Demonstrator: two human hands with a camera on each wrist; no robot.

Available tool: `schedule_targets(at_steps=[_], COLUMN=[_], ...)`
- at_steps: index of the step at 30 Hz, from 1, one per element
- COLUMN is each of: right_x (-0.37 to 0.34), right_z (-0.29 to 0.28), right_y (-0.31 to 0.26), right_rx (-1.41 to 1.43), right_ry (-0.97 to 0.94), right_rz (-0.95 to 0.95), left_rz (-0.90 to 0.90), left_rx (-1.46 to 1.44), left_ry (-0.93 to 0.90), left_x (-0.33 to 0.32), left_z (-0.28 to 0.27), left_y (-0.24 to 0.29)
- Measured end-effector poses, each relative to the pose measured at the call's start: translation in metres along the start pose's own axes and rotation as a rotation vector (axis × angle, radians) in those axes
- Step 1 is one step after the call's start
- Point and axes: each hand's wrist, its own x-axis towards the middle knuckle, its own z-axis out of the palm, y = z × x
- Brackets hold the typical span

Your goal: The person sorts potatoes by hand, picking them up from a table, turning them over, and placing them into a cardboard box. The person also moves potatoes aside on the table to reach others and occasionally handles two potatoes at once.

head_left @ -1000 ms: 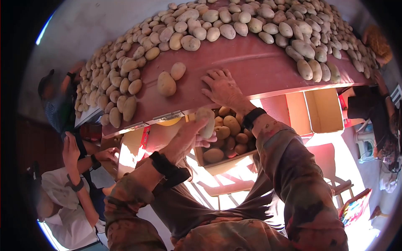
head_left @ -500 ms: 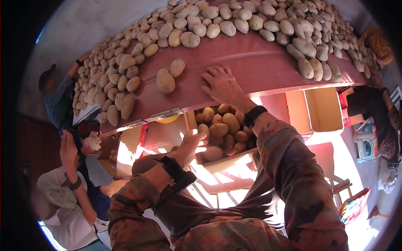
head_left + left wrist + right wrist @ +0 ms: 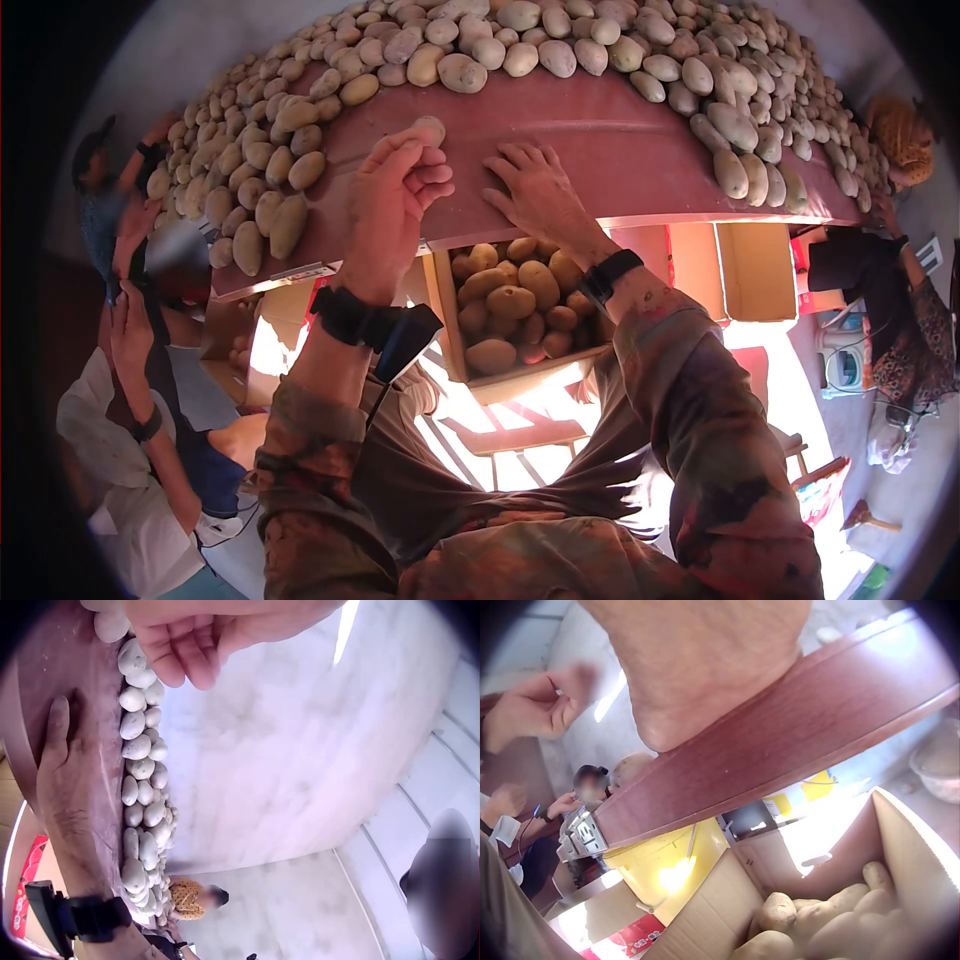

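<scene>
Brown, rust-mottled sleeves (image 3: 720,430) rose from the lower edge of the head view, with black straps (image 3: 608,277) round both wrists. At lower left was a person in a pale shirt (image 3: 145,530). Between the forearms, at centre, a cardboard box (image 3: 445,325) held heaped potatoes (image 3: 510,300), just below the near edge of a red-brown desk (image 3: 470,155). Right of centre, the right hand (image 3: 545,195) rested on that desk, its fingers spread and released. Left of centre, the left hand (image 3: 392,205) was raised over the desk, its fingers loosely bent, with nothing visible in their grasp in the left wrist view. At their tips in the head view showed a single potato (image 3: 431,127); whether they touched it, I could not tell. Farther off, a broad bank of potatoes (image 3: 560,55) curved across the upper frame, and at upper right was another person in an orange-yellow top (image 3: 900,135). Behind, a pale blotchy wall (image 3: 262,757) filled much of the left wrist view.
</scene>
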Motion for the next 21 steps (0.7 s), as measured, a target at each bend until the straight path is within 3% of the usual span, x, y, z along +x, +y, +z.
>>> schedule_targets(at_steps=[6,14,16,21], right_x=[0.001,0.016,0.023,0.033], right_z=[-0.001,-0.014,-0.022,-0.037], right_y=[0.000,-0.010,-0.015,-0.030], right_rx=[-0.020,0.017,0.000,-0.022], right_ry=[-0.055,-0.143,-0.292,-0.403], right_rz=[0.010,0.025,0.095,0.152], left_rz=[0.079,0.162,0.159,0.152], left_rx=[-0.032,-0.157,-0.154,-0.136], left_ry=[0.207,0.319,0.315,0.471], left_x=[0.010,0.007,0.007,0.006], left_z=[-0.036,-0.063,-0.062,-0.059], left_y=[0.001,0.024,0.021,0.023])
